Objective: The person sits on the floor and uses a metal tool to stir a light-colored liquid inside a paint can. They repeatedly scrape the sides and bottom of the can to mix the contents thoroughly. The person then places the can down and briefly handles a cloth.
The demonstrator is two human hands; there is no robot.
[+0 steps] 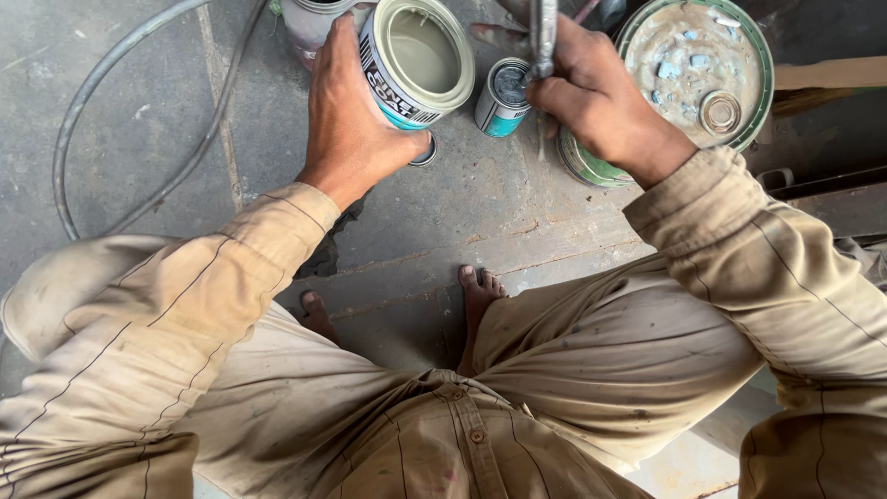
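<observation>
The left hand (pixel 356 115) has its grip clamped around an open paint can (pixel 418 60), tilted above the concrete floor (pixel 462 212) so its pale grey contents show. The right hand (pixel 591 97) has its grip closed on a metal tool (pixel 542 37) held upright over a small closed tin (pixel 504 95). A large green-rimmed bucket (pixel 695 69) stands just beside it.

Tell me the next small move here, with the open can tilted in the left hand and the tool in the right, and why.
Probably bring the metal tool in the right hand across into the open paint can. The left hand grips that can tilted, its lid off and pale paint showing, while the tool's tip sits by the small closed tin beside it, outside the open can.
</observation>
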